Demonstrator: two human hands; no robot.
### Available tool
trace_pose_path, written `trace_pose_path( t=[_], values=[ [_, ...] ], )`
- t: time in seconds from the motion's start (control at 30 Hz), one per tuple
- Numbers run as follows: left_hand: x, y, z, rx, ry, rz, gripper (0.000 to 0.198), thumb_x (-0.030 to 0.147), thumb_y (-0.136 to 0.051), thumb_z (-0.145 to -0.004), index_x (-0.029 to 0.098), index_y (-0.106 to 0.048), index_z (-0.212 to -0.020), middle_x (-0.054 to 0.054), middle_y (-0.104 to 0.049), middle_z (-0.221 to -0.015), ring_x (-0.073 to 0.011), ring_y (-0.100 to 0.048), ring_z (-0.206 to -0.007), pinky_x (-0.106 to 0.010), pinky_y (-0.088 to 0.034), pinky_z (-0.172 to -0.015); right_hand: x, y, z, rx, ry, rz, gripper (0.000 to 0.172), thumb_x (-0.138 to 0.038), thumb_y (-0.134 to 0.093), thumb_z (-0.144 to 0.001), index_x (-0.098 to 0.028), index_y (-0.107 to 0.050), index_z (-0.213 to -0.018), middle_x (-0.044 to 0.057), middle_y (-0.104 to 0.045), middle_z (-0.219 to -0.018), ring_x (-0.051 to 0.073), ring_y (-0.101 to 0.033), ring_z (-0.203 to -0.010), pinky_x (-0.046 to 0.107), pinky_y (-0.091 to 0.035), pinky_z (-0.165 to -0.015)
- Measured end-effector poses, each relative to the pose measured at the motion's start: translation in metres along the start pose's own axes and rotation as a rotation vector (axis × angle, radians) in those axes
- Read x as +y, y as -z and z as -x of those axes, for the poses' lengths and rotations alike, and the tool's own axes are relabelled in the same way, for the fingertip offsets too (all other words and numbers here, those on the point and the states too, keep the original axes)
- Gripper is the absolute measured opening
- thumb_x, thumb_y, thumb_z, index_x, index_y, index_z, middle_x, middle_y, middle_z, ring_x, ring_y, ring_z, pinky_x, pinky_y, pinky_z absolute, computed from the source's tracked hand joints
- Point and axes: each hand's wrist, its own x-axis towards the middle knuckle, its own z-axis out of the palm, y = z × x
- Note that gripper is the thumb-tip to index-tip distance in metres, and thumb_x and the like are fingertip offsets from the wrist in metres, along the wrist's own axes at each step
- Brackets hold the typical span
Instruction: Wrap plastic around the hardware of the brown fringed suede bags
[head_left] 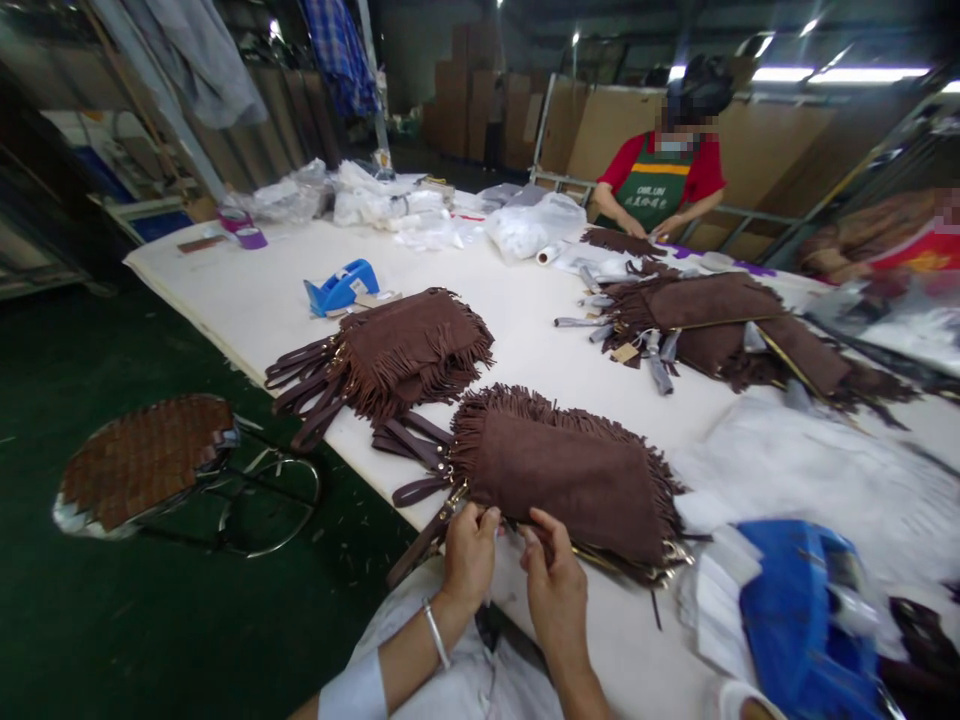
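Directly in front of me a stack of brown fringed clutch bags (566, 480) lies on the table, with gold zippers along the near edge and wrist straps (420, 450) hanging off its left end. My left hand (471, 560) is closed, thumb and finger pinched together at the near left edge of the stack. Close beside it, my right hand (553, 575) is also pinched at the same edge. Whatever lies between the fingertips is too small and hidden to name. A second pile of fringed bags (412, 345) sits farther back on the left.
On the white table (247, 285) are a blue tape dispenser (341, 288), a larger blue dispenser (806, 610) at near right, more brown bags (720, 310) and clear plastic bags (536, 222). A stool (146, 460) stands left. A co-worker (660, 180) handles brown material across the table.
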Motion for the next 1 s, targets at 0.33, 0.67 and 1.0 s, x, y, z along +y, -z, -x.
trace_pose_path(
  t=[0.33, 0.67, 1.0],
  values=[
    [0.015, 0.020, 0.005, -0.113, 0.204, 0.317, 0.045, 0.054, -0.071, -0.069, 0.013, -0.071, -0.087, -0.010, -0.073, -0.085, -0.0216, -0.066, -0.076, -0.029, -0.049, -0.069, 0.002, -0.005, -0.011, 0.024, 0.052, 0.076, 0.036, -0.038, -0.043, -0.091, -0.021, -0.049, -0.123, 0.003, -0.069, -0.085, 0.018, -0.064, -0.066, 0.028, -0.048, -0.065],
    [0.006, 0.058, -0.004, -0.092, 0.065, 0.060, 0.035, 0.044, -0.062, -0.079, 0.015, -0.071, -0.097, -0.012, -0.073, -0.101, -0.0278, -0.066, -0.095, -0.037, -0.048, -0.086, 0.002, -0.010, -0.009, 0.044, 0.024, 0.079, 0.034, -0.042, -0.045, -0.090, -0.021, -0.054, -0.116, 0.006, -0.070, -0.093, 0.020, -0.067, -0.076, 0.029, -0.049, -0.069],
    [0.012, 0.033, -0.001, -0.210, 0.133, 0.001, 0.021, 0.033, -0.060, -0.076, 0.015, -0.070, -0.082, -0.004, -0.066, -0.070, -0.0175, -0.055, -0.064, -0.027, -0.040, -0.061, -0.011, -0.033, 0.009, -0.111, -0.103, -0.242, 0.027, -0.043, -0.058, -0.083, -0.021, -0.065, -0.099, 0.006, -0.071, -0.098, 0.021, -0.065, -0.089, 0.028, -0.047, -0.079]
  ],
)
